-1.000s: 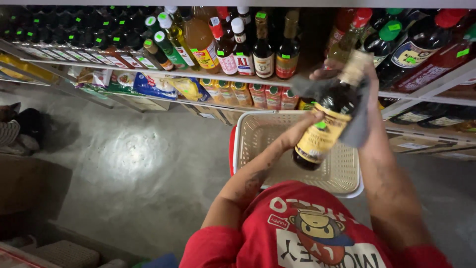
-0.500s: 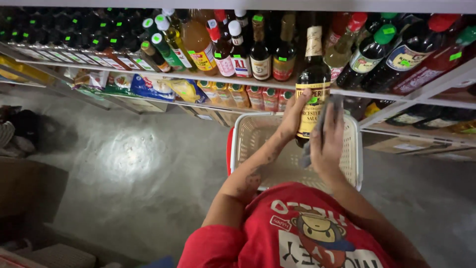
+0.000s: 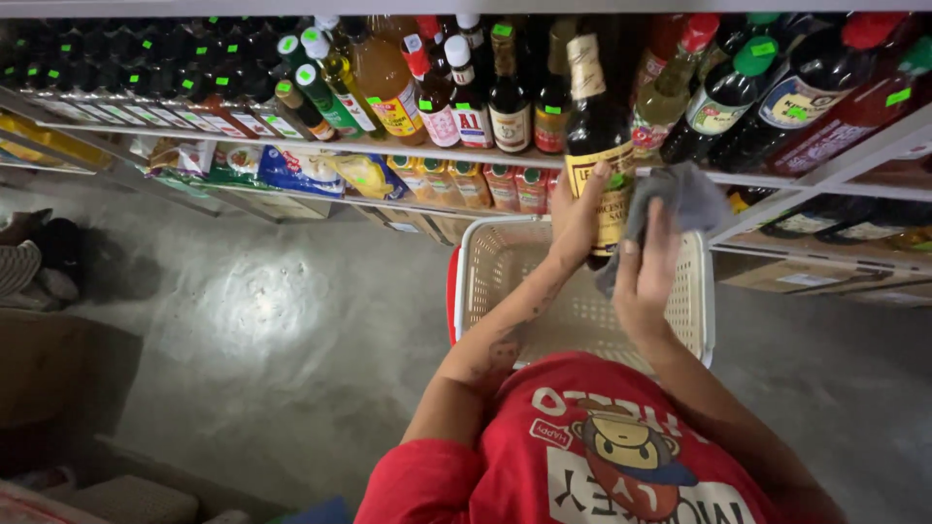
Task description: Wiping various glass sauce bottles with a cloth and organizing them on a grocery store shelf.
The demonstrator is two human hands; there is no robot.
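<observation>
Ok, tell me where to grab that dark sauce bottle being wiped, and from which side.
Probably the bare neck of the dark sauce bottle, from above. It stands upright, the left hand already wraps the labelled body from the left, and the right hand presses a grey cloth on its right side, so only the neck is free.

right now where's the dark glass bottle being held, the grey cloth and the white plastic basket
dark glass bottle with a tan label [image 3: 594, 126], head view, on its dark shoulder
grey cloth [image 3: 684, 194], head view, on the bunched top fold
white plastic basket [image 3: 505, 267], head view, on its left inner wall
</observation>
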